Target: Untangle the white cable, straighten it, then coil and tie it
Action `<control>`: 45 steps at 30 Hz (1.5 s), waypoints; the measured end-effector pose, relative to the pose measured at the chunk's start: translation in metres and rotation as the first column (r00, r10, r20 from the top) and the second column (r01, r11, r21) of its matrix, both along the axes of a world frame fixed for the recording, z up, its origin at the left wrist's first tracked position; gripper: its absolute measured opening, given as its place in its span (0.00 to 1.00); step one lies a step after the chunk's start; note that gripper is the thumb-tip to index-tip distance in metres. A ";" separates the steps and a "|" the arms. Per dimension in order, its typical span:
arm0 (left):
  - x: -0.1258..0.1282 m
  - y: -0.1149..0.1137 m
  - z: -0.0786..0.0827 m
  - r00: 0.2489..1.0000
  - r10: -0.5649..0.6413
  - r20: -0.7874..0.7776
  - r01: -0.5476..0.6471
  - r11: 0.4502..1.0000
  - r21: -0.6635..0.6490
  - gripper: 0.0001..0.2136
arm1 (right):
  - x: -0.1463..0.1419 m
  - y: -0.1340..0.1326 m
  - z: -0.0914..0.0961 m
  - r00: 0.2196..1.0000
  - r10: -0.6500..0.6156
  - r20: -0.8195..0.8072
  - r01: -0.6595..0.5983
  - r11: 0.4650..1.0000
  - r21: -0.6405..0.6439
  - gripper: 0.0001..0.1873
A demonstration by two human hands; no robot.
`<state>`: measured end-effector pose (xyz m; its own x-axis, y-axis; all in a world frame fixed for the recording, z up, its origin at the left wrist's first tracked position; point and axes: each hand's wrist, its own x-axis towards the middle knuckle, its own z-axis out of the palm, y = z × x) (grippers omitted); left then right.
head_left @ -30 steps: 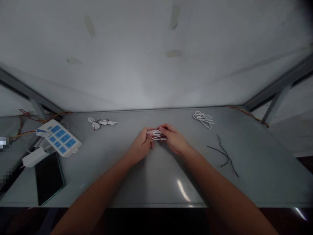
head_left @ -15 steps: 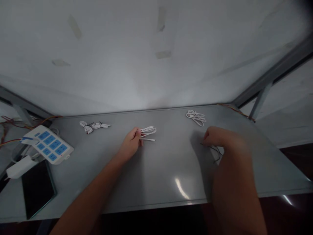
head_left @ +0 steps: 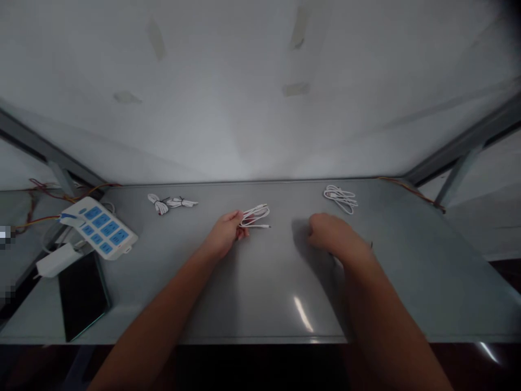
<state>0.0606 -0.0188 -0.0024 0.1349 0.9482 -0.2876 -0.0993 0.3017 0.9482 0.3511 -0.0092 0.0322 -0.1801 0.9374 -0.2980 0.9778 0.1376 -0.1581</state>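
Far left, thin red and orange wires [head_left: 52,190] snake in loose curves past the table edge, and right by them sits a white plastic power strip [head_left: 97,228], its flat body dotted with blue socket panels. Below it, a chunky white power adapter [head_left: 57,262] lies beside a black glass-fronted tablet [head_left: 83,296], slick and rectangular on the glossy grey tabletop [head_left: 280,277]. Further along, a white cable bundle [head_left: 171,203] is cinched at its waist with a thin black tie, its loops splayed out like a bow. Now the action: the left hand [head_left: 223,234] pinches a looped white cable [head_left: 255,217] between its fingers, the slim strands fanning out to the right and ending in a small metal-tipped connector [head_left: 266,226]. The right hand [head_left: 336,233] is curled knuckles-forward over the sheen of the table, well apart from the left; whether it is gripping anything, I can't tell. A dark wire tip [head_left: 372,245] pokes out just past it. Beyond, a coiled white cable [head_left: 341,199] rests in soft, flattened loops.
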 end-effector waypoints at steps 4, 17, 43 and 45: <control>-0.001 -0.001 -0.002 0.999 -0.026 -0.034 0.029 0.997 0.065 0.18 | -0.028 0.003 0.011 0.953 0.080 -0.294 -0.076 0.997 0.025 0.02; 0.000 -0.002 0.006 0.993 -0.066 -0.094 0.079 0.986 0.145 0.22 | 0.063 0.018 0.022 0.954 -0.279 -0.110 0.263 0.954 -0.141 0.11; 0.008 -0.017 0.012 0.911 -0.394 -0.124 0.408 0.904 0.127 0.21 | -0.043 0.017 0.001 0.374 -0.095 -0.923 -0.051 0.991 -0.123 0.13; 0.009 -0.017 0.011 0.908 -0.391 -0.151 0.413 0.896 0.163 0.21 | -0.046 0.015 0.002 0.376 -0.061 -0.925 -0.079 0.992 -0.097 0.13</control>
